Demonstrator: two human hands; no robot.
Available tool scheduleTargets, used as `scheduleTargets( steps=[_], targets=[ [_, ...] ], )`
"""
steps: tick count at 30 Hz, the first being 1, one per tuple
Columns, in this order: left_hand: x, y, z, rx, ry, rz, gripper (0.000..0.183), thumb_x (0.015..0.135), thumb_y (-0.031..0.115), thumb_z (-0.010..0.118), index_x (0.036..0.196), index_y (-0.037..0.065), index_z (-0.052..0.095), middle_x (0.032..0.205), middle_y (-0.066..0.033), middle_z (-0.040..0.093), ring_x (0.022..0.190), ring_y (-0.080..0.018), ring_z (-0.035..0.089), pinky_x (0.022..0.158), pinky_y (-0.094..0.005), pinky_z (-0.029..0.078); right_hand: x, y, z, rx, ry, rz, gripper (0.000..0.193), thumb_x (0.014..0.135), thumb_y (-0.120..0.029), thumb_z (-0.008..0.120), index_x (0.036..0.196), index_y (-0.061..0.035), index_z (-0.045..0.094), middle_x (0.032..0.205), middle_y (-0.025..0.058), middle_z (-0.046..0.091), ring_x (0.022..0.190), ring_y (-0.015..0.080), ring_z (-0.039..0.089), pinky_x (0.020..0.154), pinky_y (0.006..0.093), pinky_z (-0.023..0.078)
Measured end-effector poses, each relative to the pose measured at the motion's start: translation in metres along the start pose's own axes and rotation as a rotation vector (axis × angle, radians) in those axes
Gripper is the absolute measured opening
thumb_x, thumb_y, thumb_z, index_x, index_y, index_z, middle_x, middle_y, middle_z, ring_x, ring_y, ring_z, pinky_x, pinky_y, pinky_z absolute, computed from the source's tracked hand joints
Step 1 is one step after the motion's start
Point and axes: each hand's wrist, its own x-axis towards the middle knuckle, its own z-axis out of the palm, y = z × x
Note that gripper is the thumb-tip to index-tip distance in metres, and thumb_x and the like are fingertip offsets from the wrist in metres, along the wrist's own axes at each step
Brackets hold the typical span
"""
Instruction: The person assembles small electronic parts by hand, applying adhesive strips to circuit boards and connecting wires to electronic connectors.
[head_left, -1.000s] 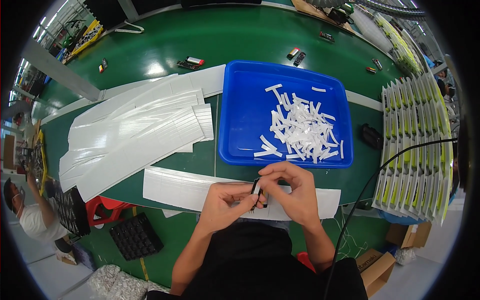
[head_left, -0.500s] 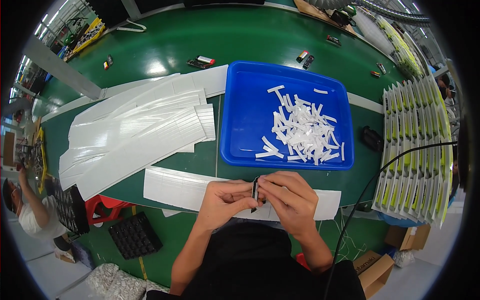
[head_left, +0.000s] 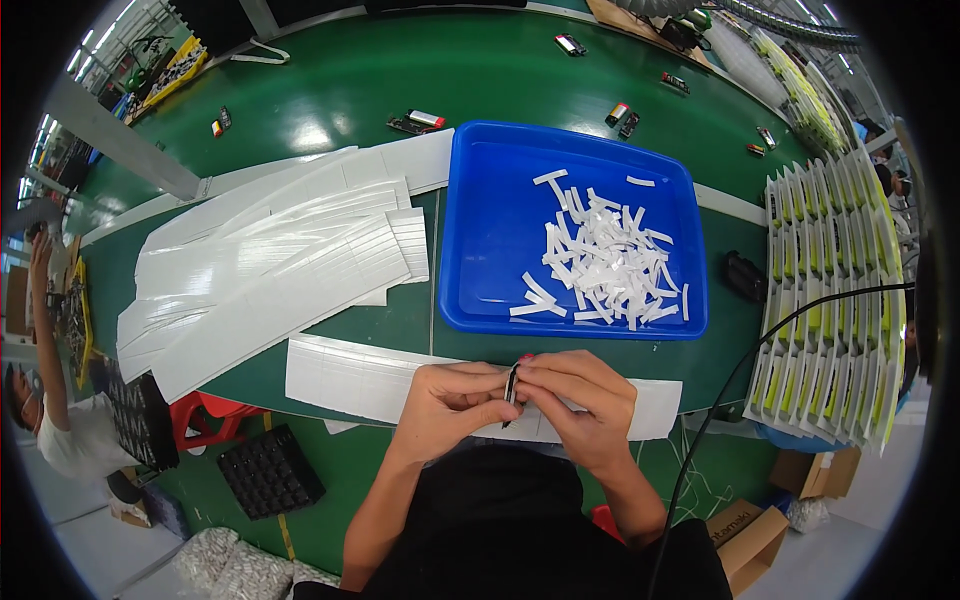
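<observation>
While your left hand (head_left: pixel 445 405) and right hand (head_left: pixel 585 405) both pinch a thin black-and-white module (head_left: pixel 510 388) edge-on above the white sheet (head_left: pixel 345 378), loose white strips (head_left: pixel 610 260) lie in the blue tray (head_left: pixel 490 225) and circuit modules (head_left: pixel 424 119) sit untouched beyond it. Your fingers hide most of the piece, so how finished it is cannot be told.

head | left head-worn fisheye | faces down | near left grip (head_left: pixel 445 405), right grip (head_left: pixel 588 408)

Slim dark piece (head_left: pixel 510 387); edge-on; held between left hand (head_left: pixel 440 410), right hand (head_left: pixel 588 408)
</observation>
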Motion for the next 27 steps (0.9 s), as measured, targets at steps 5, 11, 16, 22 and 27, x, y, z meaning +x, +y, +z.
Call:
scheduleTargets(
  steps=[5,11,16,22,27],
  targets=[
    [-0.0001,-0.0002,0.0004,0.020,-0.016,-0.002,0.029,0.078,-0.005,0.075,0.106,-0.007,0.070,0.095,-0.0117,0.069,0.076,-0.0099,0.063,0.064,-0.0203,0.049,-0.0047,0.0067,-0.0004,0.020,0.001,-0.035,0.021,0.069,0.006,0.077,0.089,0.0010,0.073,0.091,0.0122,0.072,0.080,0.0239,0.069,0.071,0.0300,0.054],
    [-0.0009,-0.0003,-0.0004,-0.001,0.001,0.014,0.030,0.078,-0.006,0.075,0.107,-0.007,0.069,0.096,-0.0127,0.069,0.076,-0.0106,0.064,0.064,-0.0206,0.049,-0.0031,0.0058,0.0001,0.011,-0.005,-0.069,0.021,0.069,0.006,0.077,0.089,0.0017,0.073,0.091,0.0131,0.072,0.080,0.0239,0.069,0.069,0.0299,0.054],
    [-0.0004,0.0030,0.0031,0.014,-0.002,0.004,0.030,0.078,-0.006,0.075,0.108,-0.006,0.069,0.097,-0.0139,0.069,0.079,-0.0127,0.065,0.067,-0.0221,0.052,-0.0039,0.0062,-0.0023,0.100,0.016,0.022,0.021,0.070,0.006,0.077,0.090,0.0024,0.072,0.090,0.0139,0.072,0.080,0.0235,0.070,0.070,0.0290,0.055],
    [-0.0001,0.0033,0.0001,-0.003,-0.046,0.014,0.030,0.078,-0.006,0.074,0.108,-0.005,0.070,0.098,-0.0145,0.069,0.082,-0.0147,0.066,0.071,-0.0240,0.055,-0.0024,0.0084,-0.0046,0.084,-0.033,-0.012,0.018,0.071,0.006,0.076,0.087,0.0023,0.072,0.087,0.0138,0.071,0.080,0.0230,0.070,0.070,0.0283,0.055],
    [0.0008,0.0048,-0.0008,0.006,-0.062,-0.014,0.029,0.078,-0.006,0.074,0.106,-0.005,0.071,0.097,-0.0141,0.069,0.082,-0.0145,0.065,0.070,-0.0234,0.053,-0.0002,0.0089,-0.0051,0.085,-0.068,-0.020,0.015,0.072,0.005,0.076,0.085,0.0011,0.070,0.087,0.0121,0.071,0.078,0.0217,0.070,0.069,0.0290,0.055]
  ],
)
